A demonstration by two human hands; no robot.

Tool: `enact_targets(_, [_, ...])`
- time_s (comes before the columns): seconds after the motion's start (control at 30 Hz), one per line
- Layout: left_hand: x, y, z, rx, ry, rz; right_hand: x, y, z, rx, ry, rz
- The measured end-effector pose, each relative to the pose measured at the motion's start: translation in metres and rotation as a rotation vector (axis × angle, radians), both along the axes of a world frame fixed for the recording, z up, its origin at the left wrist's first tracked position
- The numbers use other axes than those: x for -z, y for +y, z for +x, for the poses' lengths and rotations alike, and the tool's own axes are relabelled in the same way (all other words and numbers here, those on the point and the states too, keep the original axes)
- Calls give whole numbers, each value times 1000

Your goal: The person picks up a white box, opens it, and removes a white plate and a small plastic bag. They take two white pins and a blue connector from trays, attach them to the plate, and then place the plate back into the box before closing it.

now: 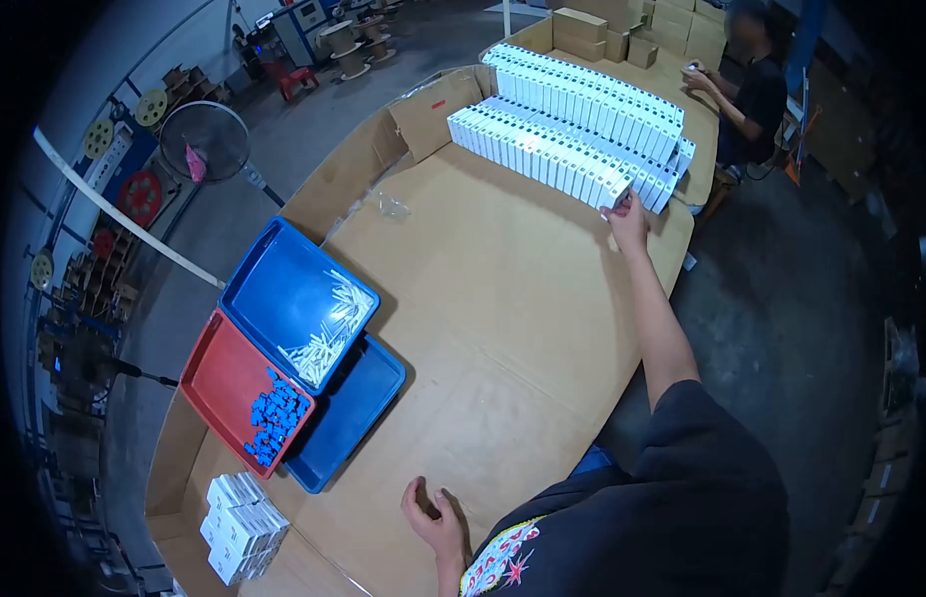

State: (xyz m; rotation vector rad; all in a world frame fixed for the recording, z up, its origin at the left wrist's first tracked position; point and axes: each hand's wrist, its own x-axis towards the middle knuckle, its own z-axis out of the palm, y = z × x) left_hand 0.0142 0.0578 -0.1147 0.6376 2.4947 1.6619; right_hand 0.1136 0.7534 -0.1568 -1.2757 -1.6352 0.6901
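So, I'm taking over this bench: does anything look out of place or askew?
What looks like a crumpled scrap of clear plastic lies loose on the cardboard, apart from the white boxes. The upper blue tray sits askew over the lower blue tray, edges not lined up.

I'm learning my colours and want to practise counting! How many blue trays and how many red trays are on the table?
Blue: 2, the upper blue tray and the lower blue tray
Red: 1, the red tray
Total: 3 trays
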Motion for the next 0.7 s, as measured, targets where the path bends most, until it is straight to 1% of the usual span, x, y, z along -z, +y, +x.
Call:
enact_targets(0.2, [3,3,-1,-19,56,-57,-9,-8,-7,75,19,38])
enact_targets(0.3, [0,4,-2,-21,118,-116,-5,-3,-8,48,77,73])
enact_targets(0.5, [-7,8,-1,-50,153,-158,1,-2,-5,24,36,101])
enact_targets(0.6, [-6,9,-1,-75,140,-147,44,35,7,26,-123,207])
enact_targets(0.63, [-5,10,-2,-88,118,-133,13,6,10,46,-220,243])
enact_targets(0.67, [-4,9,-1,-119,94,-122,8,6,19,-37,-379,95])
enact_targets(0.7, [-5,8,-2,-101,110,-119,18,-4,22,-65,-259,451])
